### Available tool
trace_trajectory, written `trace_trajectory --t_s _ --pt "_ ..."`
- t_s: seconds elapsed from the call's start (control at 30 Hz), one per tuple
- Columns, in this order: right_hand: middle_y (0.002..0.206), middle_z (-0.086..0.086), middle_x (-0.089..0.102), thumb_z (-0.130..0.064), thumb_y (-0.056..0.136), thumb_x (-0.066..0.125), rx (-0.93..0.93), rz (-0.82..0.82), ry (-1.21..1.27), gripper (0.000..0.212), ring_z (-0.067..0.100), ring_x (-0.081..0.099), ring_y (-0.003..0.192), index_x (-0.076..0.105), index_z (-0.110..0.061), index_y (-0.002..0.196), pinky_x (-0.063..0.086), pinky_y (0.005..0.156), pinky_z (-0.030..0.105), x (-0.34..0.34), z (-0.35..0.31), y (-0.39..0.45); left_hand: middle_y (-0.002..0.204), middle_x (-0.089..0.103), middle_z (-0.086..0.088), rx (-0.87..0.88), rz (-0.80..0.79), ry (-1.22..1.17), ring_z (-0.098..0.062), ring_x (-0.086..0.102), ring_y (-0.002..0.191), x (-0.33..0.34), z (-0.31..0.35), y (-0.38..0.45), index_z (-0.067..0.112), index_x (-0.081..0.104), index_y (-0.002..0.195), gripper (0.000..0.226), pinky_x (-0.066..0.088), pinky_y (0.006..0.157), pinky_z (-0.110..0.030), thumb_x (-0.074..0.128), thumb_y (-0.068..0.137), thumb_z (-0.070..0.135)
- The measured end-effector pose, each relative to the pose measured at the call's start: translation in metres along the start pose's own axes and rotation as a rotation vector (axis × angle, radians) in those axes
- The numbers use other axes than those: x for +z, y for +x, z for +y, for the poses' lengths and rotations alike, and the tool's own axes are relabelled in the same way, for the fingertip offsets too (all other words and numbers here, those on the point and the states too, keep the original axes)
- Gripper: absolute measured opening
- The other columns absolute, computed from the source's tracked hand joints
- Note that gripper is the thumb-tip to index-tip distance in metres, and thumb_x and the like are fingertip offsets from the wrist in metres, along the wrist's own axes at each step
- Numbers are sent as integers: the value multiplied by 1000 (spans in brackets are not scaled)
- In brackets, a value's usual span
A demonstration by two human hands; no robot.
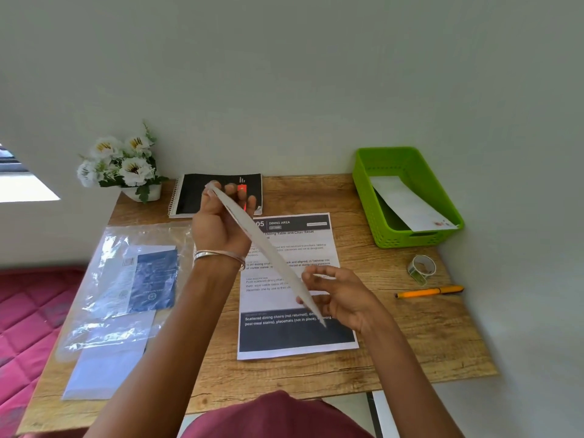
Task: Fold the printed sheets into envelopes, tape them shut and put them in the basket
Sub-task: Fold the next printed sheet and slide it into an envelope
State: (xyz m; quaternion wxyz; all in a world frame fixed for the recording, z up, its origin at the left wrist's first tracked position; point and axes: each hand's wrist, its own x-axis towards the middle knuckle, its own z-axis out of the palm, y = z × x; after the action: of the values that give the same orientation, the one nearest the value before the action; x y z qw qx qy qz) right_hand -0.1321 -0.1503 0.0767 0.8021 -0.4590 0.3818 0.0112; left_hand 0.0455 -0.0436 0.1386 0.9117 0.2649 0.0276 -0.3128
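A folded white envelope (268,248) is seen edge-on above the table, slanting from upper left to lower right. My left hand (221,222) grips its far end, and my right hand (341,295) holds its near end with the fingers curled around it. Beneath them a printed sheet (297,333) with dark header and footer bands lies flat on the wooden table (410,343). The green basket (407,235) stands at the back right with one folded envelope (407,203) leaning inside. A roll of clear tape (422,268) rests in front of the basket.
An orange pen (429,291) lies near the right edge. A black spiral notebook (218,192) and a pot of white flowers (126,165) stand at the back. A clear plastic sleeve (126,279) with blue paper covers the left side. A red mattress (28,311) lies left of the table.
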Motion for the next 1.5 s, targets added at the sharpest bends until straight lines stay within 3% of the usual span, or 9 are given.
trace_trajectory --t_s 0.17,0.4,0.5,0.6,0.77,0.9,1.1,1.27,1.5 --pt "110 22 65 5 59 75 -138 162 274 64 32 69 87 55 -3 119 59 57 35 -20 -10 1 91 64 -1 -98 43 80 -15 60 83 -23 5 0 22 66 79 8 46 85 -31 59 78 20" --pt "99 11 67 10 70 74 -364 372 52 49 21 67 82 58 -12 111 58 58 31 -51 -22 3 101 67 -11 -376 237 673 -25 66 87 -71 9 -3 14 56 111 29 54 67 -39 51 92 35" --pt "99 8 68 6 72 75 -385 427 -61 49 21 66 84 58 -12 113 58 63 33 -55 -17 10 94 68 -9 -265 390 967 -25 66 84 -80 3 -6 15 58 100 25 55 66 -37 57 89 37" --pt "100 9 68 5 73 75 -382 459 -147 48 22 67 86 57 -13 113 57 65 32 -53 -7 21 93 68 -11 -194 298 1295 -24 65 78 -86 -1 -10 13 65 87 13 54 67 -36 68 82 25" --pt "104 7 66 -1 76 75 -398 536 -338 45 20 65 88 57 -16 115 56 72 34 -48 4 33 89 69 -13 -169 344 1472 -26 64 74 -102 -14 -9 9 65 82 11 55 67 -38 71 79 17" --pt "110 8 62 -1 77 73 -438 593 -581 48 22 60 97 56 -10 120 52 85 36 -43 10 39 103 63 -12 -105 375 1639 -28 60 89 -110 -21 -8 12 56 113 39 52 79 -42 73 78 14" --pt "130 15 43 -14 84 67 -421 702 -984 46 30 38 123 52 -11 128 34 99 37 -30 24 48 126 45 -8 235 102 2285 -30 44 114 -115 -37 -16 21 50 123 48 42 95 -43 68 79 29" --pt "148 19 28 -22 88 61 -482 764 -1356 46 35 22 136 49 -13 132 28 103 52 -7 38 49 135 37 3 182 -346 2352 -23 37 122 -115 -57 -27 38 46 129 47 35 100 -42 57 84 46" --pt "160 6 4 -45 99 27 -548 363 -1536 56 23 -3 147 22 -20 150 1 117 41 1 57 58 139 32 7 158 -282 2369 -21 29 128 -120 -62 -33 49 40 132 49 29 101 -40 53 84 52"
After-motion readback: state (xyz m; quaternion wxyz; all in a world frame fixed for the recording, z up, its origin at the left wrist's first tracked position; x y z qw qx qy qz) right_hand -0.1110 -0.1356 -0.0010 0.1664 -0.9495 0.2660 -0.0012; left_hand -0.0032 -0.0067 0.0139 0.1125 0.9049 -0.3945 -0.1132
